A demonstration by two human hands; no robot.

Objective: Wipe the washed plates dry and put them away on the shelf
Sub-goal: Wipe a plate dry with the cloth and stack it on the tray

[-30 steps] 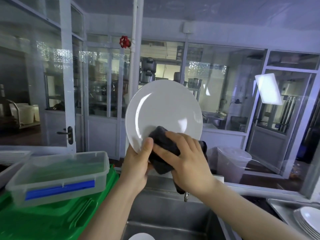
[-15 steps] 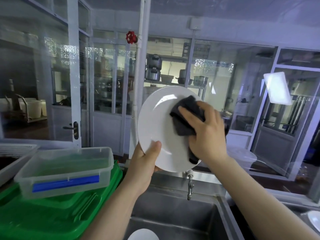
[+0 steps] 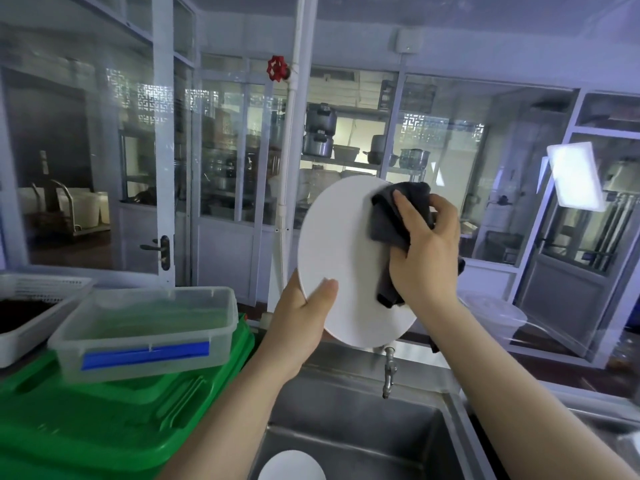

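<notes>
A white plate (image 3: 336,258) is held up on edge above the stainless steel sink (image 3: 363,441), its face turned toward the camera and tilted a little to the right. The left hand (image 3: 298,323) grips it at the lower left rim, thumb lying flat across the front face and the other fingers hidden behind the plate. The right hand (image 3: 427,247) presses a dark grey cloth (image 3: 394,220) against the upper right part of the plate, thumb on the front over the cloth and fingers curled round the plate's edge with the cloth bunched between them; a loose tail of cloth hangs down below the palm over the plate's right side. Down in the sink basin, at the bottom edge of the view, the top of 1 more white plate (image 3: 292,465) shows. A small metal tap (image 3: 388,372) sticks out from the sink's back wall just under the held plate. To the left of the sink sits a green plastic crate lid (image 3: 114,420), and on it a clear plastic container (image 3: 145,330) with a blue clip on its front. Further left is a white basket-like tray (image 3: 31,306), partly out of view. Behind everything runs a glazed partition, with a red valve wheel (image 3: 277,68) on a white pipe and metal pots (image 3: 320,135) on shelves beyond the glass.
</notes>
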